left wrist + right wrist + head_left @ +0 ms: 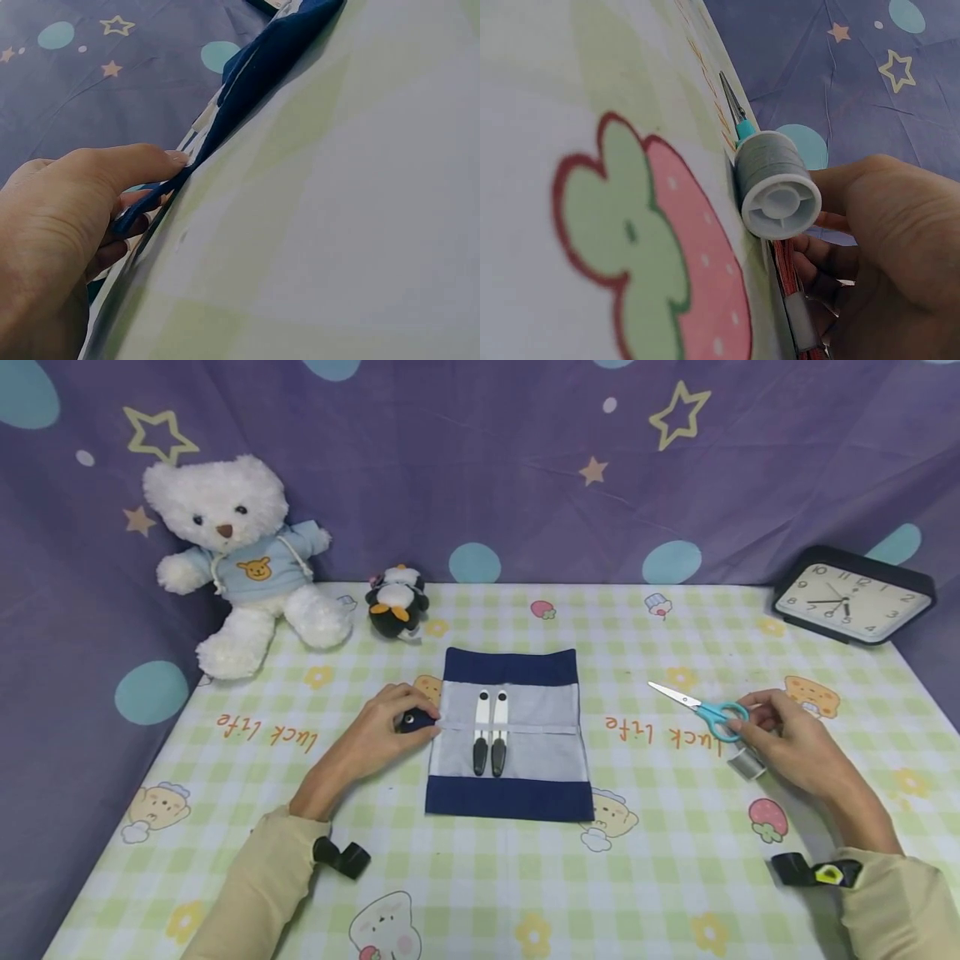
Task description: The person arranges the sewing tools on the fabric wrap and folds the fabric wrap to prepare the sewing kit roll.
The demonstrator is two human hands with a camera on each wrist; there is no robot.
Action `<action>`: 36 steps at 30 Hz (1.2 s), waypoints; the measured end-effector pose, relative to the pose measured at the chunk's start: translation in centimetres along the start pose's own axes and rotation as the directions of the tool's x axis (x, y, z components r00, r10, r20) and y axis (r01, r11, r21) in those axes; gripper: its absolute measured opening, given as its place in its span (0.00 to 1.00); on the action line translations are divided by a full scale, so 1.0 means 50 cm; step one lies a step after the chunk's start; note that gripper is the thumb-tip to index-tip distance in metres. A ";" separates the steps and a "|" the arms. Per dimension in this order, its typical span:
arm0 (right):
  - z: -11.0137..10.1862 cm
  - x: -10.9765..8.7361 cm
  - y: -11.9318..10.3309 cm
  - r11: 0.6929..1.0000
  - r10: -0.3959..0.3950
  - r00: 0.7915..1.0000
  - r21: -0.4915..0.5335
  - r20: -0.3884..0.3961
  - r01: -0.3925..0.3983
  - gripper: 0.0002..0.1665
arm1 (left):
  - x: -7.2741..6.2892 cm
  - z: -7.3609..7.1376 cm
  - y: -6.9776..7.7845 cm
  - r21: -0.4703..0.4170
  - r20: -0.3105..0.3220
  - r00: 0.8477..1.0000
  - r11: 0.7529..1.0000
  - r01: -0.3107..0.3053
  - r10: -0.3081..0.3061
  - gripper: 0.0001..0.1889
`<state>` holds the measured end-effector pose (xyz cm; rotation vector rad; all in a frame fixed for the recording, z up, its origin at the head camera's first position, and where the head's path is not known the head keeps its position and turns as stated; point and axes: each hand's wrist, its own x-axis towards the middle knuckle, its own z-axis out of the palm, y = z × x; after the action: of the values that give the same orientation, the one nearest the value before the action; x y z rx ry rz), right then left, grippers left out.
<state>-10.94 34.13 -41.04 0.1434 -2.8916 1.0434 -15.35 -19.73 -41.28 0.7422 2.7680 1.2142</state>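
A fabric tool roll (510,797), navy at both ends with a pale grey inside, lies spread in the middle. An elastic band on it holds two slim white tools (491,727) with dark ends; their kind is unclear. My left hand (382,727) pinches the roll's left edge at a navy tab (142,210) with a snap. At the right, my right hand (787,739) pinches the turquoise handles of the scissors (690,700), their blades pointing left. Near its fingers lies a spool of grey thread (772,180). A red thread bundle (786,270) shows beside that hand.
On the back left sits a white teddy bear (258,560) beside a penguin toy (397,602). A black-framed clock (855,597) stands at the back right. The table has a checked cloth (480,893), with a purple curtain (480,468) behind.
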 end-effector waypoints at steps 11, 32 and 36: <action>0.001 0.003 -0.004 1.000 -0.011 1.000 0.000 -0.015 0.011 0.18 | 0.002 0.000 0.004 0.004 0.004 1.000 1.000 0.004 -0.004 0.08; 0.013 0.019 -0.017 0.971 0.038 0.977 0.240 -0.211 0.014 0.19 | 0.003 -0.001 0.002 0.004 0.006 1.000 1.000 -0.006 0.005 0.08; 0.015 0.030 -0.022 0.969 -0.001 0.960 0.237 -0.281 0.071 0.18 | 0.001 -0.001 0.002 0.003 0.007 1.000 1.000 0.005 -0.005 0.08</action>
<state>-12.35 32.70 -40.80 0.0542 -2.4946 1.2953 -15.38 -19.68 -41.14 0.7371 2.7655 1.2045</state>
